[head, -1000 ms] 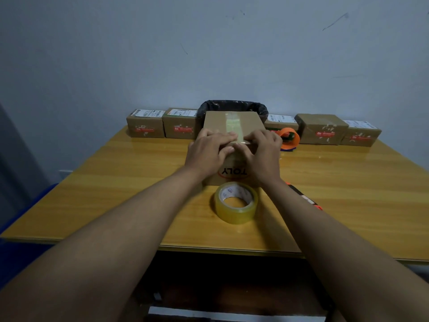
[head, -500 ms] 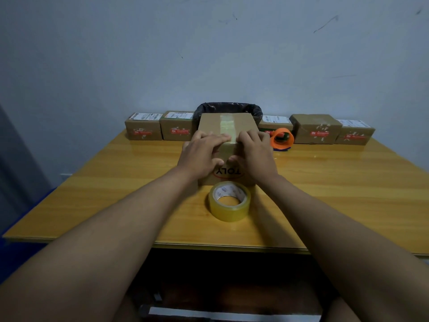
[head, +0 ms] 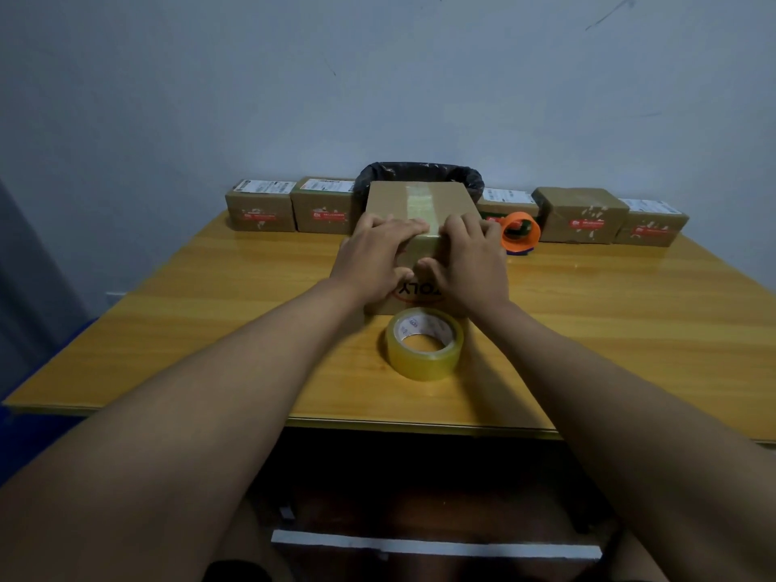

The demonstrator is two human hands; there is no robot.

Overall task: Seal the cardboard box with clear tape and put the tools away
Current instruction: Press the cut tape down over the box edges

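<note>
Head view: both hands, left hand [head: 373, 258] and right hand [head: 470, 262], press flat and side by side on the near top edge of the cardboard box [head: 418, 203]. Clear tape strip [head: 420, 201] runs straight away from them (lengthwise). Tape roll [head: 424, 343] lies just nearer on the worktop [head: 630, 312].

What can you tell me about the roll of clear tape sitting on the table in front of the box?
The roll of clear tape is a thick ring of yellowish, see-through tape wound on a white printed core. It lies flat, hole up, on the wooden table, close to the cardboard box's near face. Neither the left hand nor the right hand touches it; both press on the box.
</note>
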